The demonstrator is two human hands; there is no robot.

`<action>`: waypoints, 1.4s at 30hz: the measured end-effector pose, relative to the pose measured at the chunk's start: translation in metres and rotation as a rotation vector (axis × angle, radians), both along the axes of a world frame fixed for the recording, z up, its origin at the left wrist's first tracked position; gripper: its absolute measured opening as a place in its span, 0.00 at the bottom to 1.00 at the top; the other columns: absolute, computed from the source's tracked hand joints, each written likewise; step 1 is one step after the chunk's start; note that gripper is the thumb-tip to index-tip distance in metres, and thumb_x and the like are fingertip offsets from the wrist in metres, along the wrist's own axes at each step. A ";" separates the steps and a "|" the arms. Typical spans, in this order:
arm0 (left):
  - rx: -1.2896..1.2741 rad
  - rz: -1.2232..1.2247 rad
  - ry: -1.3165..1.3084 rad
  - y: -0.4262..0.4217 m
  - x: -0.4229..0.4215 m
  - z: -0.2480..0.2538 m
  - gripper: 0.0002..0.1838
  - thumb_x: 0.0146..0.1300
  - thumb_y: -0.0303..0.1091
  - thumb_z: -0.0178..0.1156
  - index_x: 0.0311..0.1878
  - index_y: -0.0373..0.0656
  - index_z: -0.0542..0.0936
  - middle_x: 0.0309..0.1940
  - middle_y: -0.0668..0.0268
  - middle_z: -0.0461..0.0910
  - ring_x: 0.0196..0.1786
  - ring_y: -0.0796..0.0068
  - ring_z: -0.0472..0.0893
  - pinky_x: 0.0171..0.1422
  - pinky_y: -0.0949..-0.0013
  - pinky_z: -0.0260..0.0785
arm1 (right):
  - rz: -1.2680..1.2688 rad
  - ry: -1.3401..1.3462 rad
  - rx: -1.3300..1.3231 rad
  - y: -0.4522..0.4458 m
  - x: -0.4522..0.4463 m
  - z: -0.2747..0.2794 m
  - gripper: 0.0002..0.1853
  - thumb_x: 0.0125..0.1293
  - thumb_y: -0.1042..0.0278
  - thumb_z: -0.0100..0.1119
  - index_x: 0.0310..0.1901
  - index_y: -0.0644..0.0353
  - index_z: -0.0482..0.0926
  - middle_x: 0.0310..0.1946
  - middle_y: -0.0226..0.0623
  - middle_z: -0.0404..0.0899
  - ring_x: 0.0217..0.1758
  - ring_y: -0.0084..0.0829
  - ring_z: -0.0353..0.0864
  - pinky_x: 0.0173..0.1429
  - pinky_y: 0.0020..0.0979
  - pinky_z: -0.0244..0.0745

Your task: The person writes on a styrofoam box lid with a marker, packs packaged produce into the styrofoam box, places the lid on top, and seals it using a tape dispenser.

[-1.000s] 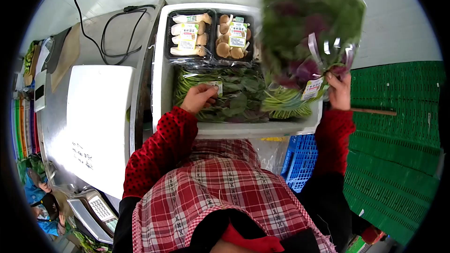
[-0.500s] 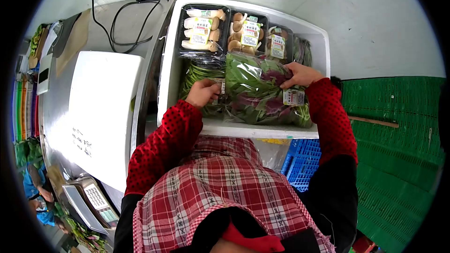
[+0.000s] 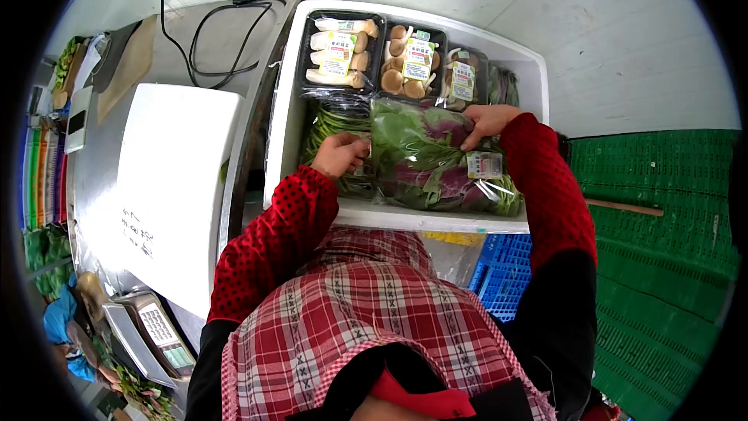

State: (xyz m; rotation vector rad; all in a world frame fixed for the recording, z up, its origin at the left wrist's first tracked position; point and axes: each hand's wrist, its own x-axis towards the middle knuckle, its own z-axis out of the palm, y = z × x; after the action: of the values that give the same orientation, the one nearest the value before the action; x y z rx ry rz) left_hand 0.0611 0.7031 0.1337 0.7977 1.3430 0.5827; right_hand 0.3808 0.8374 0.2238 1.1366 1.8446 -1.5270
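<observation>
A clear bag of green and purple leafy greens (image 3: 421, 160) lies on top at the front of a white foam box (image 3: 405, 219). My left hand (image 3: 341, 154) is closed, fingertips pinching the bag's left edge. At the bag's upper right, my right hand (image 3: 489, 121) grips the plastic between thumb and fingers, just above a white label (image 3: 485, 164). Beneath my left hand is a pack of thin green beans (image 3: 331, 121). Along the back of the box sit a tray of king oyster mushrooms (image 3: 340, 51), a tray of brown-capped mushrooms (image 3: 413, 62) and a smaller mushroom pack (image 3: 463, 78).
On the metal table (image 3: 183, 27) to the left lie a white foam lid (image 3: 175, 187), a black cable (image 3: 191, 51) and a scale (image 3: 156, 331). A blue crate (image 3: 502, 273) stands below the box. Green slatted panels (image 3: 662, 281) are at right. Another person works at far left.
The bag of leafy greens has settled slightly lower and flatter in the box. My right hand has shifted a little left; my left hand stays nearly in place. The view has shifted slightly.
</observation>
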 end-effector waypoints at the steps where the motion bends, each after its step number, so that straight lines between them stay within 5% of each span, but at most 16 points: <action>1: -0.004 0.012 -0.007 0.001 0.002 0.003 0.20 0.68 0.45 0.58 0.51 0.36 0.78 0.36 0.64 0.81 0.35 0.76 0.80 0.37 0.72 0.73 | 0.033 -0.067 0.072 -0.001 -0.006 -0.006 0.28 0.50 0.61 0.74 0.51 0.65 0.80 0.42 0.38 0.85 0.44 0.32 0.81 0.51 0.33 0.71; 9: -0.008 -0.180 0.052 -0.003 0.015 0.012 0.28 0.64 0.53 0.62 0.50 0.34 0.77 0.34 0.64 0.79 0.34 0.75 0.79 0.37 0.71 0.73 | -0.121 0.031 0.335 -0.020 0.013 -0.035 0.31 0.48 0.59 0.74 0.52 0.66 0.78 0.45 0.45 0.83 0.49 0.36 0.80 0.53 0.34 0.71; 14: 0.135 -0.381 0.201 -0.012 0.022 0.020 0.29 0.60 0.51 0.68 0.51 0.32 0.77 0.36 0.63 0.80 0.37 0.74 0.80 0.42 0.69 0.74 | -0.184 0.230 0.385 -0.030 0.014 -0.008 0.22 0.48 0.65 0.74 0.42 0.70 0.79 0.28 0.40 0.81 0.33 0.30 0.77 0.43 0.33 0.72; 17: 0.198 -0.148 -0.162 -0.017 0.017 0.035 0.21 0.55 0.30 0.72 0.51 0.32 0.81 0.46 0.59 0.84 0.47 0.73 0.82 0.54 0.69 0.74 | -0.249 0.266 0.565 -0.061 0.002 0.058 0.20 0.49 0.71 0.73 0.42 0.69 0.79 0.27 0.36 0.80 0.32 0.26 0.76 0.41 0.31 0.72; 18: 0.307 -0.039 -0.241 -0.018 0.015 0.054 0.19 0.53 0.22 0.71 0.50 0.34 0.82 0.45 0.62 0.84 0.46 0.76 0.81 0.53 0.71 0.74 | -0.361 0.286 0.618 -0.073 0.002 0.080 0.19 0.49 0.73 0.73 0.43 0.69 0.80 0.27 0.34 0.80 0.31 0.23 0.75 0.40 0.28 0.71; 21: 0.605 0.196 -0.394 -0.002 0.004 0.131 0.11 0.59 0.24 0.67 0.44 0.37 0.79 0.39 0.68 0.81 0.40 0.79 0.79 0.48 0.72 0.73 | -0.801 0.448 0.794 -0.108 0.018 0.102 0.15 0.53 0.79 0.70 0.44 0.66 0.82 0.29 0.26 0.81 0.34 0.16 0.75 0.41 0.22 0.70; 24: 0.769 0.291 -0.145 0.018 -0.004 0.164 0.21 0.61 0.30 0.67 0.55 0.38 0.73 0.46 0.63 0.79 0.49 0.74 0.77 0.56 0.70 0.71 | -1.348 0.923 0.894 -0.133 0.001 0.082 0.11 0.62 0.80 0.63 0.46 0.63 0.81 0.35 0.28 0.83 0.39 0.19 0.78 0.49 0.23 0.71; 25: 0.747 0.241 -0.115 0.021 -0.004 0.165 0.25 0.61 0.33 0.68 0.57 0.36 0.72 0.49 0.61 0.78 0.51 0.72 0.77 0.58 0.69 0.70 | -1.595 1.072 0.719 -0.141 0.001 0.059 0.11 0.63 0.80 0.62 0.46 0.60 0.81 0.42 0.33 0.82 0.46 0.23 0.78 0.53 0.25 0.72; 28: 0.530 -0.059 -0.124 0.009 0.011 0.130 0.35 0.58 0.36 0.71 0.62 0.29 0.67 0.53 0.56 0.76 0.57 0.69 0.74 0.63 0.68 0.68 | -1.818 1.097 0.484 -0.171 -0.033 0.018 0.15 0.66 0.74 0.61 0.54 0.57 0.76 0.51 0.34 0.78 0.54 0.30 0.76 0.58 0.33 0.72; 29: 0.491 -0.047 -0.330 0.002 0.022 0.122 0.30 0.59 0.33 0.70 0.61 0.30 0.69 0.52 0.58 0.78 0.54 0.74 0.76 0.58 0.71 0.70 | -1.997 1.244 0.208 -0.180 -0.049 0.016 0.16 0.67 0.71 0.60 0.57 0.56 0.74 0.53 0.34 0.76 0.56 0.33 0.76 0.59 0.36 0.72; 34: 0.393 -0.163 -0.275 0.019 0.014 0.092 0.13 0.59 0.25 0.68 0.46 0.32 0.80 0.37 0.67 0.84 0.40 0.82 0.80 0.48 0.75 0.72 | -1.900 1.223 0.080 -0.215 -0.049 -0.031 0.15 0.72 0.68 0.54 0.57 0.62 0.71 0.53 0.35 0.76 0.55 0.32 0.77 0.61 0.37 0.72; 39: 0.252 -0.322 -0.319 0.059 0.009 0.059 0.14 0.58 0.24 0.67 0.47 0.33 0.81 0.38 0.67 0.84 0.39 0.81 0.80 0.48 0.75 0.72 | -1.978 1.166 -0.044 -0.239 -0.064 -0.020 0.14 0.73 0.69 0.52 0.56 0.68 0.72 0.54 0.38 0.76 0.55 0.33 0.76 0.62 0.36 0.71; 41: 0.218 -0.372 -0.361 0.076 0.017 0.051 0.14 0.58 0.24 0.67 0.48 0.33 0.81 0.38 0.66 0.84 0.39 0.80 0.81 0.47 0.74 0.73 | -1.984 1.158 -0.053 -0.246 -0.063 -0.012 0.14 0.73 0.68 0.52 0.54 0.68 0.74 0.50 0.40 0.79 0.50 0.32 0.80 0.56 0.34 0.75; 42: 0.140 -0.396 -0.358 0.084 0.020 0.047 0.15 0.57 0.24 0.65 0.50 0.36 0.80 0.39 0.67 0.83 0.41 0.80 0.80 0.51 0.73 0.72 | -1.859 0.919 -0.067 -0.253 -0.058 0.000 0.14 0.73 0.67 0.53 0.52 0.68 0.75 0.45 0.40 0.81 0.44 0.31 0.82 0.50 0.32 0.78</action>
State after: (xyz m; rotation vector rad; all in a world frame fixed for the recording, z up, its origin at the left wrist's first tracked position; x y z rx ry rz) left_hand 0.0807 0.7874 0.1809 0.9907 0.7951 0.4790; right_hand 0.3224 0.5842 0.2239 2.6548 0.5143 -3.3624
